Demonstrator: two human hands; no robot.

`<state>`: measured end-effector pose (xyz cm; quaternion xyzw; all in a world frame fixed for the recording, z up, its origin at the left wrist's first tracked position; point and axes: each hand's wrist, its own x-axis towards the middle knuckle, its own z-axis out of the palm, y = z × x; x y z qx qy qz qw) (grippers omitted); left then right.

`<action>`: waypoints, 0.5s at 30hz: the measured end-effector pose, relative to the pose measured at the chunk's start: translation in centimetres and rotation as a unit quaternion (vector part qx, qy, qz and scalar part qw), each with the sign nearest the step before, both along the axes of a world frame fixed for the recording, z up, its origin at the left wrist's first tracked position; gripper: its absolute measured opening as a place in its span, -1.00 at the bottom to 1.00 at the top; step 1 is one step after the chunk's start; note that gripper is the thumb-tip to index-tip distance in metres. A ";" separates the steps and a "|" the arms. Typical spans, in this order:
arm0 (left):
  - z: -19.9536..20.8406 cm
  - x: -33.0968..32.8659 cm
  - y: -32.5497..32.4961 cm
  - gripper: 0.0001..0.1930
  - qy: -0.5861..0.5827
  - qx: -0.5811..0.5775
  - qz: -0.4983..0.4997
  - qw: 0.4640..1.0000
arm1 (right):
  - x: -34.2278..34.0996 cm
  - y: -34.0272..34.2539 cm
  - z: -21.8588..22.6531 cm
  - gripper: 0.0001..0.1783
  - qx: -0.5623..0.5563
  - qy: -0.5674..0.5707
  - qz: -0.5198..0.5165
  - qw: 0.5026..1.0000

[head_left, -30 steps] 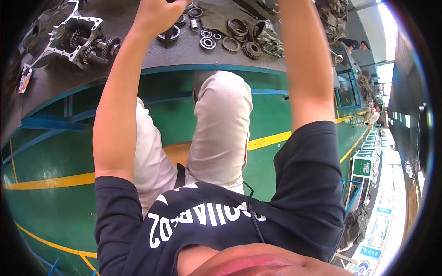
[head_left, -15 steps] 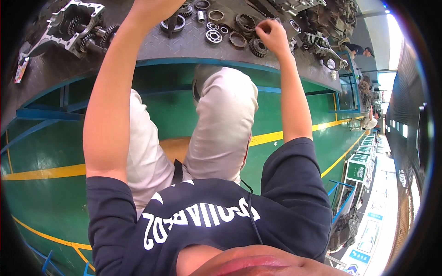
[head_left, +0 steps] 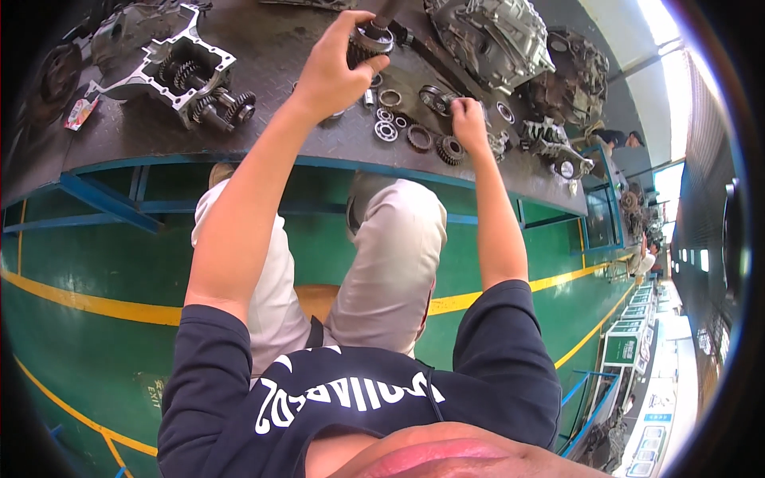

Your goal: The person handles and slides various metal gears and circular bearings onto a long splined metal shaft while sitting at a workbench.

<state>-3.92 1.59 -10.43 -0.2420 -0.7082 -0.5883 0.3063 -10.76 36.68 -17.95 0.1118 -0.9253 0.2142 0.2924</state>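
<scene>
My left hand [head_left: 335, 72] is wrapped around a toothed gear [head_left: 368, 46] with a dark metal shaft [head_left: 388, 11] rising from it, partly cut off by the top edge. To its right, my right hand [head_left: 468, 124] pinches the near edge of a toothed ring [head_left: 437, 99] lying on the bench; its fingertips are partly hidden. Between the hands lie a ball bearing [head_left: 386, 130], a thin brass-coloured ring [head_left: 390, 97], a toothed ring [head_left: 419, 139] and a thick gear [head_left: 450, 149]. Another round part is mostly covered by my left wrist.
An open gearbox housing [head_left: 185, 68] with geared shafts stands at the left, near a small colourful packet [head_left: 80, 113]. Large metal casings [head_left: 492, 36] sit at the back right. The metal bench has a blue-edged frame [head_left: 263, 162], close to my knees.
The view has tilted, so the bench sits lower in it. My left hand has moved right and now shows gripping the gear and shaft. My right hand has come slightly left onto the toothed ring.
</scene>
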 end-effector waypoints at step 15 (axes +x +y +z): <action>0.1 0.3 -1.1 -0.22 -0.029 0.064 -0.037 0.997 | 2.0 -18.9 29.2 -0.82 -0.420 -0.074 0.413 0.804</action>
